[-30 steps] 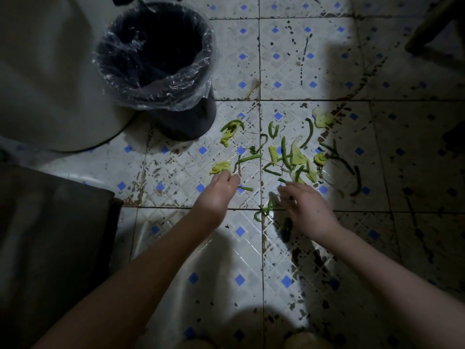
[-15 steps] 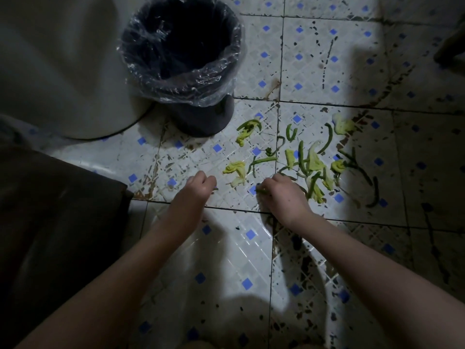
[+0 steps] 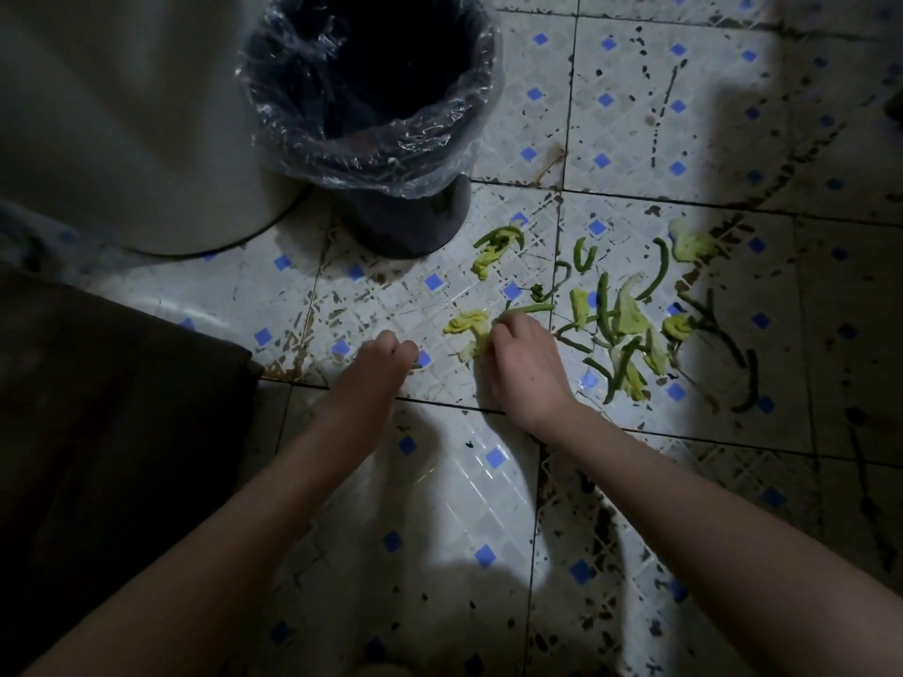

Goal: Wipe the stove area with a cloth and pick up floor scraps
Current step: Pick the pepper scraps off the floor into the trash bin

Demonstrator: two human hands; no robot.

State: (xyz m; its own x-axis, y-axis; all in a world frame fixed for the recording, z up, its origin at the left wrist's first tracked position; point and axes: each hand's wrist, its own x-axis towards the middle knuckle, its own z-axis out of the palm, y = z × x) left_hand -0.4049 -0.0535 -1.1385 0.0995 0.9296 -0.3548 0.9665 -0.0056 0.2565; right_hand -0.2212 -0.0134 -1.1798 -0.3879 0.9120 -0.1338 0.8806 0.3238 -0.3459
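Observation:
Several green vegetable scraps [image 3: 628, 317], bean-like strips and pale leaf bits, lie scattered on the dirty white tiled floor [image 3: 440, 481]. My right hand [image 3: 525, 368] is at the left end of the scatter, its fingers curled round a pale yellow-green leaf piece [image 3: 466, 324] and a green strip [image 3: 530, 308]. My left hand [image 3: 383, 359] hovers low over the tiles just left of it, fingers curled, with a small green scrap [image 3: 415, 366] poking out at the fingertips. A dark bin with a clear plastic liner [image 3: 278, 119] stands behind the hands.
A large pale rounded object [image 3: 122, 114] fills the upper left beside the bin. A dark mass [image 3: 97, 432] covers the floor at the left. More scraps [image 3: 745, 383] trail off to the right into shadow.
My left hand drew back from the yellow-green leaf piece and curled its fingers. My right hand moved left onto that piece and closed round it.

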